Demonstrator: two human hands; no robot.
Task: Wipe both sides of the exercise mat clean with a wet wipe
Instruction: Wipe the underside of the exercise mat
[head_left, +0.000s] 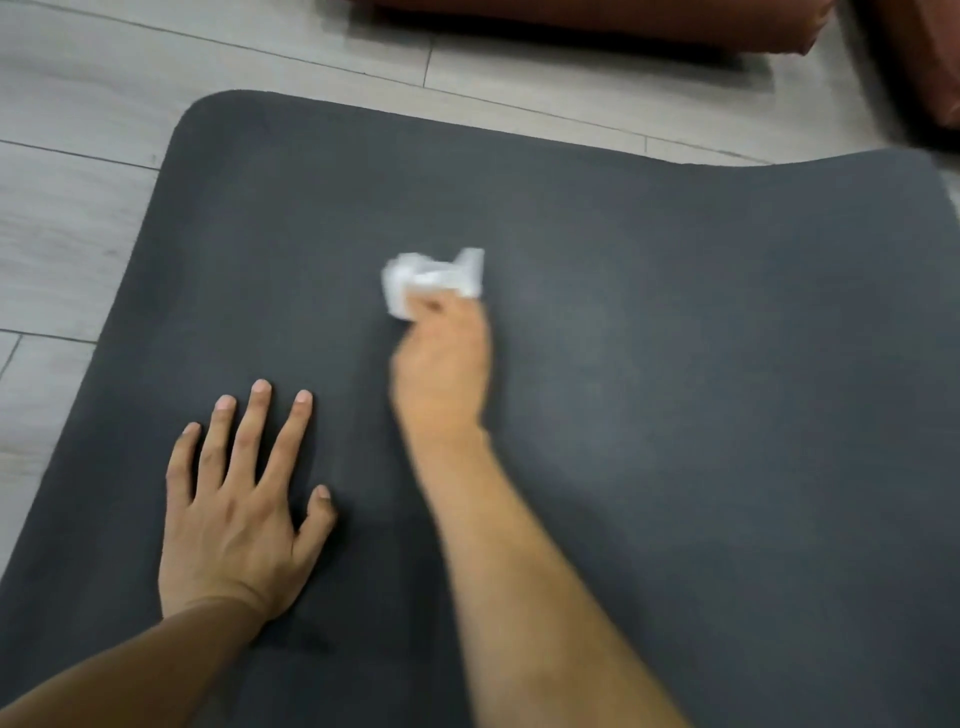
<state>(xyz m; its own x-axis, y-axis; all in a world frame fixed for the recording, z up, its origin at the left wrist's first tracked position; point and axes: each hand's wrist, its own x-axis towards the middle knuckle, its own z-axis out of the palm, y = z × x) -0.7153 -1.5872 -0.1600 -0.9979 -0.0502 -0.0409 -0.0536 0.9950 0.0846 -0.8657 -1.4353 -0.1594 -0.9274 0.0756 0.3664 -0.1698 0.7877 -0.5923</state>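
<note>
Right hand (441, 358) blurred, fingers closed around one crumpled white wipe (431, 280), pressed on dark mat (675, 364) near middle. Left hand (234, 514) flat on mat — fingers spread wide. One mat, on floor (67, 218).

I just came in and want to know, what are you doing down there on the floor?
A person is cleaning a dark grey exercise mat spread out on the pale floor. The right hand holds a bunched white wet wipe against the middle of the mat; it looks blurred, so it is likely mid-wipe. The left hand lies flat, fingers spread, pressing on the mat. Only the top side shows.
</note>
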